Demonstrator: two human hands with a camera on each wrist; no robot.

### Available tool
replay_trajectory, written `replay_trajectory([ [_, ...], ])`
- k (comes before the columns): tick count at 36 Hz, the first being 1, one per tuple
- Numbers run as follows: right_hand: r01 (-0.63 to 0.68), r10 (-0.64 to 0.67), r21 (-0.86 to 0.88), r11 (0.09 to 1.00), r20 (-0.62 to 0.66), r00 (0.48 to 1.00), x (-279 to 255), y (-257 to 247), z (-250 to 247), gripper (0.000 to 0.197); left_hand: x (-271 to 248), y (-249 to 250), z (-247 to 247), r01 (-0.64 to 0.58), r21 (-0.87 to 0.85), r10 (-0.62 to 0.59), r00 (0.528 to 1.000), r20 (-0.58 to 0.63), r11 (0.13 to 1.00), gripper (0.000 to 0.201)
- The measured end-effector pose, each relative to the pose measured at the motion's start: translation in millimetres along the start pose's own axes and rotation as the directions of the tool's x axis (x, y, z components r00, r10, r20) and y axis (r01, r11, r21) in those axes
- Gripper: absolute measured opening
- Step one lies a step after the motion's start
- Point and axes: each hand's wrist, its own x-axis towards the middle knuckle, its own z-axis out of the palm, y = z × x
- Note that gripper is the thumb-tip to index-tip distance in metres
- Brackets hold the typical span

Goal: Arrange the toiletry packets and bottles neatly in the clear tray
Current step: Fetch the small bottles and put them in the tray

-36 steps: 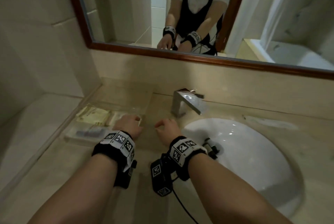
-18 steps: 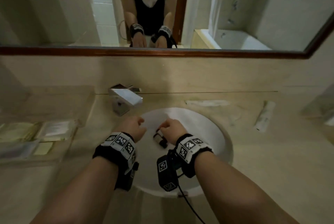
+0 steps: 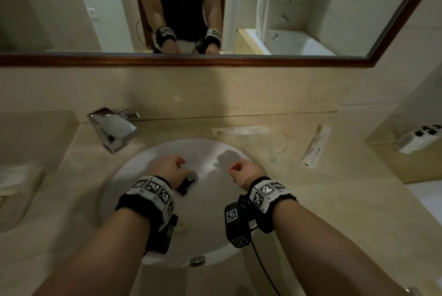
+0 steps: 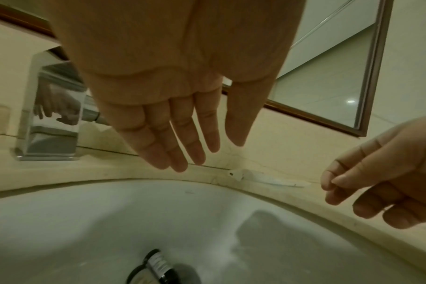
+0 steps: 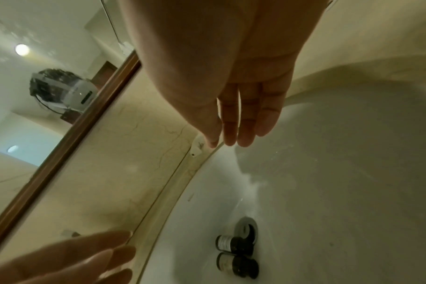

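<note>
Two small dark bottles (image 5: 234, 245) with pale labels lie side by side at the drain of the white sink (image 3: 215, 224). My left hand (image 3: 178, 163) hovers just above them with straight fingers (image 4: 178, 146), holding nothing. My right hand (image 3: 233, 169) hangs over the basin's right half, fingers (image 5: 246, 130) loose and empty. A flat white packet (image 3: 239, 129) lies on the counter behind the basin. A long narrow packet (image 3: 315, 146) lies further right. The clear tray (image 3: 28, 171), blurred, sits at the far left edge with pale packets in it.
A chrome faucet (image 3: 112, 128) stands behind the sink at the left. At the far right a white holder (image 3: 416, 139) carries black-capped bottles. A wood-framed mirror (image 3: 215, 60) runs along the wall. Beige counter surrounds the basin.
The view has swung right from the tray to the sink. Both hands left the tray area and now hover over the basin, and the right hand has drifted further right.
</note>
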Motion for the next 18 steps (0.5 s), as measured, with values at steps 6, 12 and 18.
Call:
replay_trajectory([
  [6, 0.017, -0.008, -0.070, 0.997, 0.127, 0.992, 20.5, -15.1, 29.0, 0.018, -1.4, -27.9, -1.2, 0.105, 0.031, -0.105, 0.994, 0.007, 0.994, 0.036],
  [12, 0.054, 0.024, -0.269, 0.962, 0.280, 0.960, 48.2, -32.7, 80.4, 0.032, 6.6, -64.2, -5.2, 0.149, 0.055, -0.152, 0.987, 0.044, 0.987, 0.039],
  [18, 0.072, 0.019, -0.257, 0.964, 0.333, 0.943, 65.3, -51.3, 119.8, 0.043, 32.9, -86.1, -6.6, 0.139, 0.102, -0.150, 0.982, 0.115, 0.985, 0.041],
])
